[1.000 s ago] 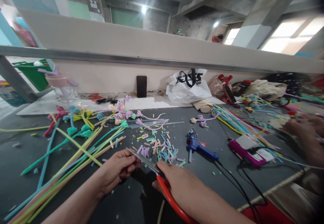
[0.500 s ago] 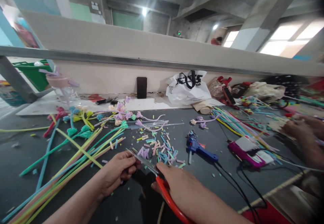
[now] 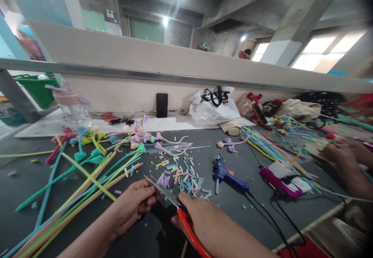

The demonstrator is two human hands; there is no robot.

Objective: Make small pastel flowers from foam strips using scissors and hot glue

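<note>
My right hand is closed round red-handled scissors, whose metal blades point up and left toward my left hand. My left hand is pinched shut near the blade tips, holding something small I cannot make out. Just beyond the blades lies a heap of short cut pieces in pink, blue, green and purple on the dark table top. Long coloured pipe-cleaner stems fan out to the left of my left hand.
A blue glue gun with a black cord lies right of the cut pieces. Beyond it sit a magenta box, a white plastic bag and a black phone by the wall. Another person's hands work at the right edge.
The view has tilted up slightly, so everything sits lower in the picture. My hands and the scissors keep the same pose relative to each other.
</note>
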